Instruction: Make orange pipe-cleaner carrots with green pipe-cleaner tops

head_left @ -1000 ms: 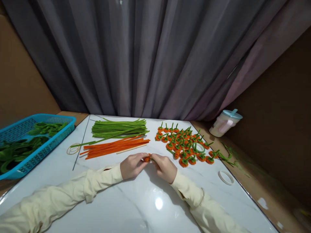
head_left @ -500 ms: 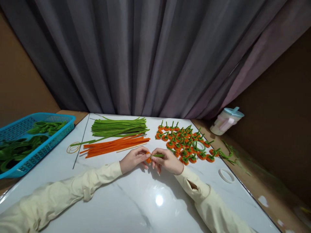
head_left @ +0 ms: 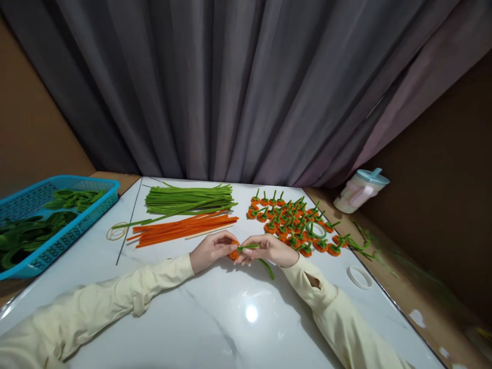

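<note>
My left hand [head_left: 213, 250] pinches a small orange pipe-cleaner pumpkin [head_left: 234, 250] between thumb and fingers, over the front middle of the table. Close against it, my right hand [head_left: 268, 249] is closed on a green pipe cleaner [head_left: 250, 247] that meets the top of the orange piece. A loose green end [head_left: 267, 269] hangs out below the right hand. Behind the hands lie a bundle of green pipe cleaners [head_left: 188, 200] and a bundle of orange pipe cleaners [head_left: 180, 230]. Several finished pumpkins [head_left: 292, 215] with green stems stand to the right.
A blue basket [head_left: 109, 201] of green loops stands at the left. Beside it lie thin rubber bands [head_left: 116, 232]. A thin wooden stick [head_left: 209, 228] rests by the orange bundle. Tape rolls [head_left: 359, 277] and a lidded cup [head_left: 360, 191] are at the right. A grey curtain [head_left: 215, 92] hangs behind.
My right hand has shifted slightly right and turned, and a green end now shows below it. My left hand still pinches the orange pumpkin in nearly the same place.
</note>
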`<state>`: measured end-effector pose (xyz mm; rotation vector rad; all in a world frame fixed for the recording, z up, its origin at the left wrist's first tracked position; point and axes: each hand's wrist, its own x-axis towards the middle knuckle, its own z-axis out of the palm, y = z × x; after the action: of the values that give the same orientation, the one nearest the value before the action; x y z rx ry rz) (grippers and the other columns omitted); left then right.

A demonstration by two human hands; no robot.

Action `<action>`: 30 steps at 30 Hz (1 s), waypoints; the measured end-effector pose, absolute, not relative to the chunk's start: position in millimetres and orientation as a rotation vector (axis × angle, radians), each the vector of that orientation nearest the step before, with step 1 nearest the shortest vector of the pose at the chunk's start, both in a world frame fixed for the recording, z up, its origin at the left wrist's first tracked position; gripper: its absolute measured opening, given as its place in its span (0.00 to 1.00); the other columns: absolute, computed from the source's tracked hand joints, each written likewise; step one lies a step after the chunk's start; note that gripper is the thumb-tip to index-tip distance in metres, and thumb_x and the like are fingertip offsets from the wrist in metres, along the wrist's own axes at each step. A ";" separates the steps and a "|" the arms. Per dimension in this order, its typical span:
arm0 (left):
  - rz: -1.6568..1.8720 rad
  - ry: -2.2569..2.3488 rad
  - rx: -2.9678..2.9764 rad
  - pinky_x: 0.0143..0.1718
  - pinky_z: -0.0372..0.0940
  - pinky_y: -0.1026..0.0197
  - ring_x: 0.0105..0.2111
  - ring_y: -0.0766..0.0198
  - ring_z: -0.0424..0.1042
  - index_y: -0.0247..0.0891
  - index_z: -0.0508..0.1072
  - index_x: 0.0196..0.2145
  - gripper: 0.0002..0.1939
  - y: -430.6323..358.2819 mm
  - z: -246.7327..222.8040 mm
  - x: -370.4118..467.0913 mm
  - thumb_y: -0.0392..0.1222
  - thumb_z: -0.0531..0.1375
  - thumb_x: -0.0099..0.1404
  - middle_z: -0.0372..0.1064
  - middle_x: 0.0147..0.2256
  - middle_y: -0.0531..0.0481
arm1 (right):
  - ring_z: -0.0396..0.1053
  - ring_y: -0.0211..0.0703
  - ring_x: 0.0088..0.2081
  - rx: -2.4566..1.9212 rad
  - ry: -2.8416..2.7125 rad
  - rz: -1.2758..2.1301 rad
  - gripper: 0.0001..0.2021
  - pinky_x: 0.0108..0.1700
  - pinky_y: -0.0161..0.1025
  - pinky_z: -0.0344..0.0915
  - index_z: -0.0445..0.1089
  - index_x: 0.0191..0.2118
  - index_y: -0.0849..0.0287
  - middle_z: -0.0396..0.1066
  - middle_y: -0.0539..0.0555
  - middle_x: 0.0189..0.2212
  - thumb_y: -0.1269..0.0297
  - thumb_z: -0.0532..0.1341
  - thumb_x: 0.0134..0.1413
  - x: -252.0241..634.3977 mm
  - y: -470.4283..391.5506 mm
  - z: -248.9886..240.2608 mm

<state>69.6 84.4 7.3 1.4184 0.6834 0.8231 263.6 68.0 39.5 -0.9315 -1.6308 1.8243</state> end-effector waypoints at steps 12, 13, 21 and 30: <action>0.744 0.586 1.345 0.29 0.65 0.63 0.24 0.66 0.69 0.32 0.67 0.31 0.15 80.3 2.1 69.9 0.47 0.63 0.53 0.69 0.25 0.50 | 0.69 0.37 0.26 -0.980 -1.687 1.855 0.17 0.36 0.36 0.66 0.72 0.28 0.67 0.73 0.53 0.22 0.56 0.67 0.35 264.6 68.9 40.6; 0.745 0.589 1.340 0.29 0.65 0.63 0.24 0.66 0.70 0.32 0.67 0.31 0.15 80.2 1.8 70.0 0.47 0.63 0.52 0.69 0.25 0.50 | 0.68 0.36 0.24 -1.001 -1.683 1.834 0.17 0.34 0.35 0.66 0.72 0.27 0.66 0.72 0.53 0.21 0.55 0.67 0.34 263.4 68.7 39.5; 0.761 0.617 1.330 0.28 0.66 0.62 0.24 0.65 0.71 0.31 0.67 0.30 0.17 80.6 3.9 71.5 0.48 0.64 0.51 0.69 0.24 0.50 | 0.60 0.31 0.19 -1.111 -1.998 1.314 0.12 0.24 0.29 0.58 0.68 0.23 0.64 0.65 0.48 0.17 0.58 0.63 0.43 254.6 64.3 32.3; 0.746 0.654 1.307 0.26 0.66 0.63 0.22 0.65 0.70 0.30 0.68 0.29 0.16 77.2 3.9 72.7 0.47 0.64 0.51 0.69 0.21 0.50 | 0.63 0.37 0.25 -1.010 -2.552 0.336 0.12 0.26 0.31 0.56 0.70 0.32 0.61 0.67 0.54 0.22 0.78 0.52 0.47 252.0 48.8 41.5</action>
<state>72.7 77.2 3.9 1.3070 0.6536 0.7456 252.0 48.8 41.5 -1.0097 -2.5519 0.3365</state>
